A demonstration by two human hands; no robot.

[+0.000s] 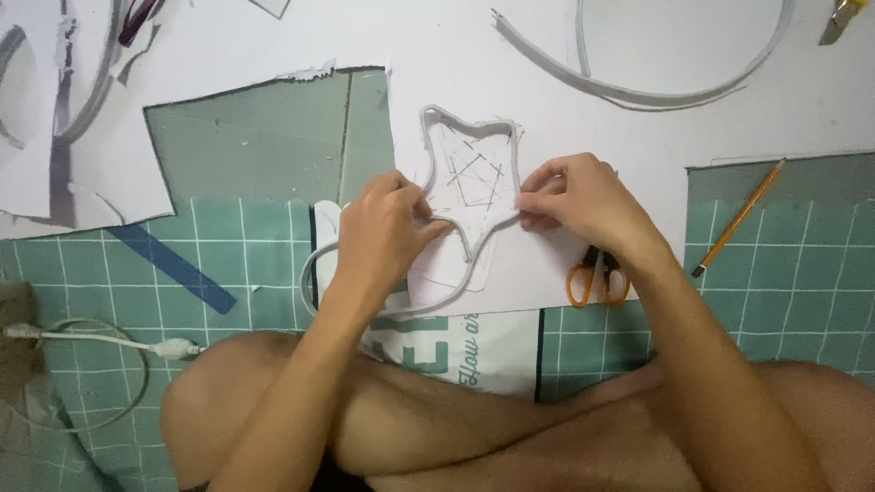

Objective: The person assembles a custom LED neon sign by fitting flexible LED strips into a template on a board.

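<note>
Person shaping white tubing [469,182] along star outline; left hand [387,223] pinching tubing at 8 o'clock, right hand [574,196] pinching at 3 o'clock; next bend likely needing firm pinch.

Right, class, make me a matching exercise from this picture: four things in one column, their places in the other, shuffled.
1. scissors
2. pencil
3. blue strip
4. white cable

a. far left, looping by the knee
b. under the right wrist
c. on the mat, left of the left hand
d. right of the right hand, slanting

Pairs: 1-b, 2-d, 3-c, 4-a
</note>
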